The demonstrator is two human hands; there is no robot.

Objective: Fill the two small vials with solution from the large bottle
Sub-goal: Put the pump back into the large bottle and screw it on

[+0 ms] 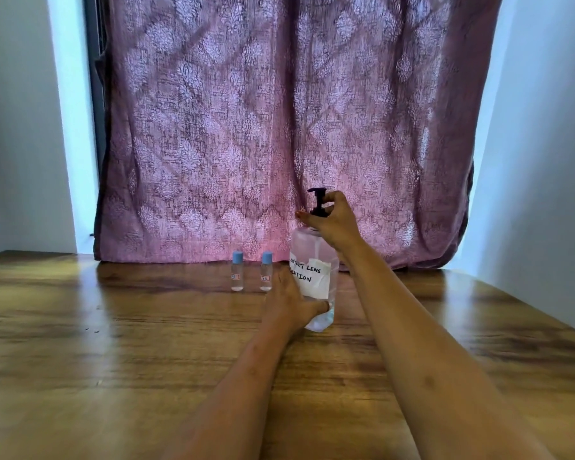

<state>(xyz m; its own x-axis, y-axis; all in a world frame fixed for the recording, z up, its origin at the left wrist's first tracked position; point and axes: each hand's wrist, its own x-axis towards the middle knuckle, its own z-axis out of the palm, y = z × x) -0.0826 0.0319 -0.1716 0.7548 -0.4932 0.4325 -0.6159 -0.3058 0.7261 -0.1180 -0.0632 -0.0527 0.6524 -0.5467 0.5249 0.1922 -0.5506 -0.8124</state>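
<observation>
A large clear bottle with a white handwritten label and a black pump top stands on the wooden table. My left hand grips the bottle's lower body from the left. My right hand curls round the collar of the black pump at the bottle's neck. Two small clear vials with light blue caps stand upright to the left of the bottle: the left vial and the right vial, which is close to my left hand. Both vials keep their caps on.
A purple patterned curtain hangs right behind the bottle and vials at the table's far edge. White walls flank it on both sides. The table's right edge runs diagonally near the right wall.
</observation>
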